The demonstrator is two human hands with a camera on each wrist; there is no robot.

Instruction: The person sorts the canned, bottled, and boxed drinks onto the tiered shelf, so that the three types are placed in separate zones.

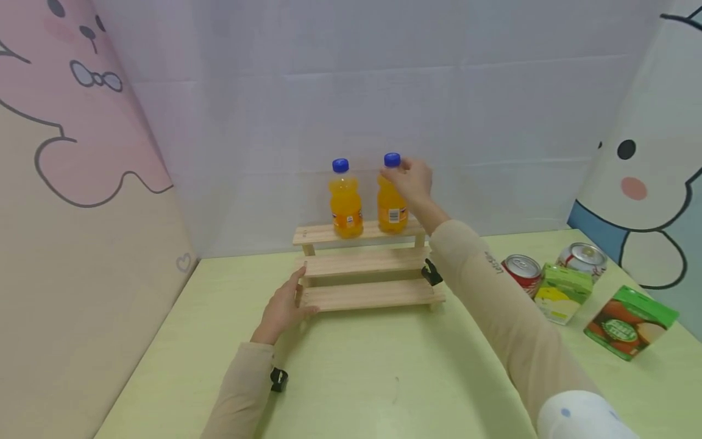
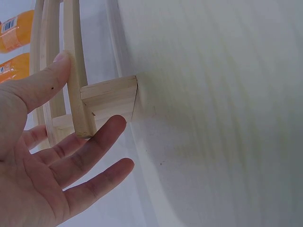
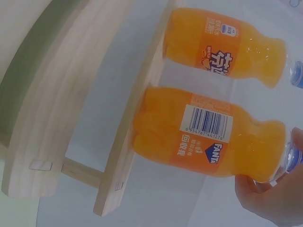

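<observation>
Lavender-grey sheeting [image 1: 356, 110] hung creased behind everything, and before it spread a pale yellow-green table [image 1: 351, 378] on which I saw the person at work. Three stepped slats of light wood made up the rack [image 1: 367, 262] standing near the table's far edge. On its top slat two orange drink bottles stood upright, apart from each other: the left bottle [image 1: 346, 204] on its own, the right bottle [image 1: 392, 206] in the person's grasp, its barcode turned towards us. The right hand [image 1: 414, 182] pinched that bottle by the neck, just below the cap, thumb and fingers drawn in narrow. Lower down, the left hand [image 1: 281, 312] lay against the rack's left end, its fingers spread fairly wide and its thumb resting on the lowest slat. Off to the right, well apart from the rack, sat a green carton with red pictures [image 1: 631, 323], tilted to my eye, and a yellow-green carton [image 1: 562, 296] close by a silver-topped white can [image 1: 582, 259] and a red can [image 1: 523, 274]. Smallest of all were the bottles' blue caps [image 1: 340, 165], both in place.
</observation>
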